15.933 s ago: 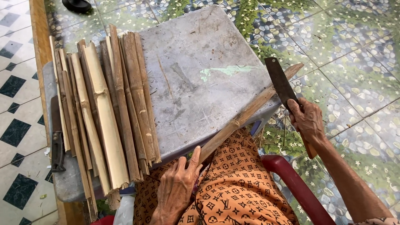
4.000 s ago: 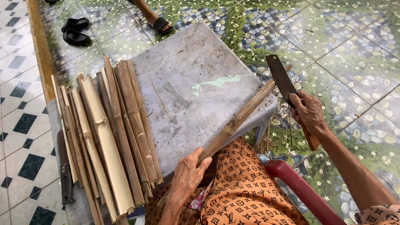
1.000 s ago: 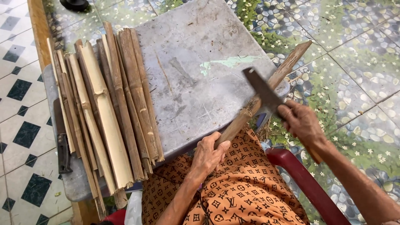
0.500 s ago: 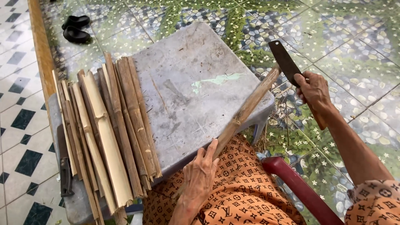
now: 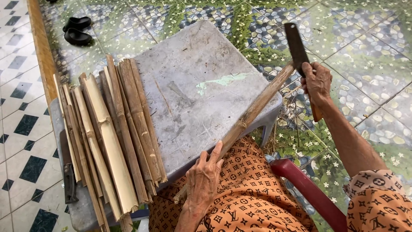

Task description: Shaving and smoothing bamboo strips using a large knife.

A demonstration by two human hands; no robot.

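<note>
My left hand (image 5: 205, 178) grips the near end of a long bamboo stick (image 5: 251, 115) that lies slantwise over the right edge of a grey slab (image 5: 193, 92). My right hand (image 5: 316, 81) is shut on the wooden handle of a dark cleaver (image 5: 295, 47), whose blade points up and away just beyond the stick's far tip. Split bamboo slats (image 5: 113, 137) lie in a pile on the slab's left side. My lap in orange patterned cloth (image 5: 244, 202) sits below the stick.
A second knife (image 5: 68, 172) lies at the slab's left edge. Black sandals (image 5: 76, 31) rest on the pebble-pattern floor at the upper left. A red chair arm (image 5: 307, 189) curves by my right knee. Checked tiles cover the left.
Compared with a second ago, the cleaver has lifted off the stick and risen up and to the right. My left hand has slid lower along the stick's near end.
</note>
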